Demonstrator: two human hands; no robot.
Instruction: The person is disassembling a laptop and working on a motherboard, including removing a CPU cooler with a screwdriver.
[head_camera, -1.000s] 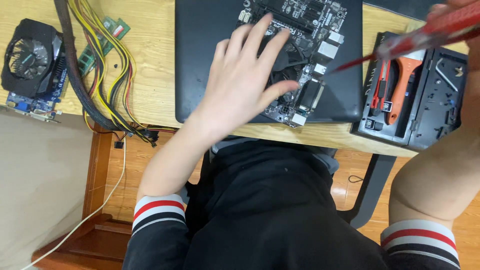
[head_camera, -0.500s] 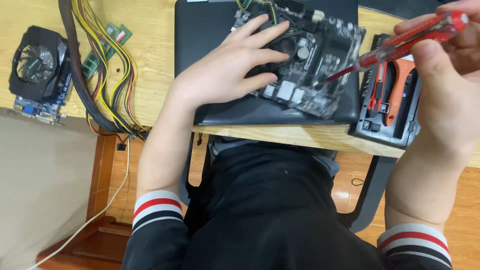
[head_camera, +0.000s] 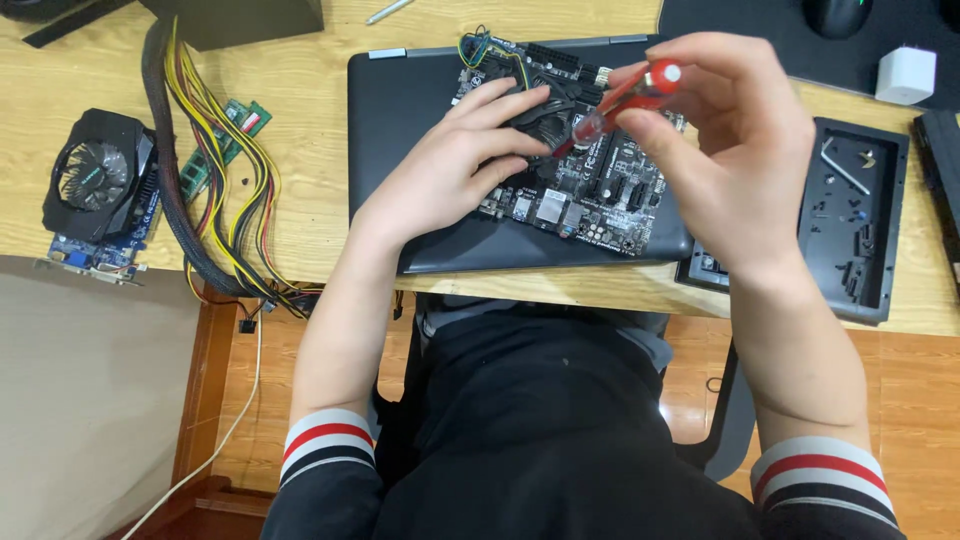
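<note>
Near the front edge of the wooden table (head_camera: 300, 150), a motherboard (head_camera: 590, 170) lay on a closed black laptop (head_camera: 400, 120). The left hand (head_camera: 450, 170) rested open on the board, fingers spread flat over its cooler, gripping nothing. The right hand (head_camera: 730, 150) was closed around a red screwdriver (head_camera: 625, 100), its tip angled down to the board. A graphics card (head_camera: 100, 190) and yellow-and-black cable bundle (head_camera: 215, 170) sat toward the left edge; a black tool case (head_camera: 850, 220) lay near the right edge.

One camera on the person's head looks steeply down, from close, at the wooden desk (head_camera: 300, 150) edge, both forearms and the lap.
</note>
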